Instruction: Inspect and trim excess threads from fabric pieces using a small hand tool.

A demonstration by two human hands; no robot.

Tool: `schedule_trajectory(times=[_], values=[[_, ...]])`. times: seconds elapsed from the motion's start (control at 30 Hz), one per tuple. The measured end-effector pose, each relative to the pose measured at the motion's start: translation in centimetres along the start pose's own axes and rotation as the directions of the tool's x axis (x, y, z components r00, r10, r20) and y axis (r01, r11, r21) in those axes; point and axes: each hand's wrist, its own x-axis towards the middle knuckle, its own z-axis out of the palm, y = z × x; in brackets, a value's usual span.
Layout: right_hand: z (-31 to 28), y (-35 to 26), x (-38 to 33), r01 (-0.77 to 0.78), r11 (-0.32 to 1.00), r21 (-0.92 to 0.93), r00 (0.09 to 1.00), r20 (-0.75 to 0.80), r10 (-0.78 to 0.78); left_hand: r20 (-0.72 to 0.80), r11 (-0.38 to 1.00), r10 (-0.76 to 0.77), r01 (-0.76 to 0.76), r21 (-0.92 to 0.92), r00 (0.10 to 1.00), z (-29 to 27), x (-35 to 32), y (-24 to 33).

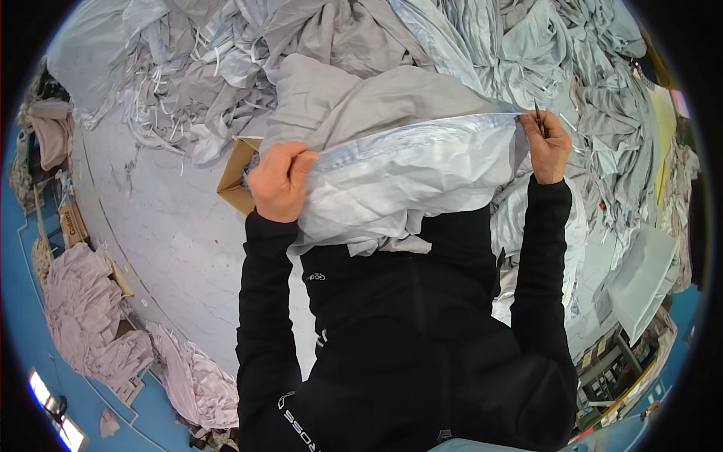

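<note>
A grey cloth (407,162) with a paler, light-blue inner side is stretched between my two hands, its edge drawn into a nearly straight line. My left hand (282,183) is closed on the left end of that edge, thumb against the fingers. At the other end, my right hand (550,147) pinches the edge. A small dark pointed tool, like thread snips (538,117), also sticks up from the right hand. Loose folds of the cloth hang down in front of my body.
Heaped grey cloths (339,34) with white ties cover the far side of the white table (166,233). An open cardboard box (239,175) stands beside my left hand. Pinkish fabric (94,309) lies at the left. A pale plastic bin (642,282) is at the right.
</note>
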Motion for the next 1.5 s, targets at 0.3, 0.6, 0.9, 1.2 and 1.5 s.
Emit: schedule_trajectory(times=[0.3,0.6,0.9,1.2,1.5], values=[[0.9,-0.1,-0.2,0.049,0.998,-0.036,0.999,0.013,-0.048,0.026,0.999,0.028,-0.028,0.029,0.999,0.0,-0.4,-1.3],[0.6,-1.1,-0.4,0.049,0.998,-0.026,0.999,0.007,-0.049,0.002,0.999,0.016,-0.016,0.043,1.000,-0.2,-0.2,-1.1],[1.1,-5.7,-2.5,0.023,0.999,0.023,0.967,0.254,-0.028,0.210,0.973,-0.228,0.211,0.098,0.951,-5.7,-1.9,-1.5],[0.0,-6.6,-3.7,0.181,0.982,-0.055,0.957,0.241,-0.163,0.249,0.959,0.019,-0.088,0.270,0.968,-1.9,0.7,3.3],[-1.6,-6.8,-6.8,0.248,0.967,-0.056,0.925,0.311,-0.219,0.306,0.946,0.323,-0.312,-0.085,0.896,7.6,3.2,10.3]])
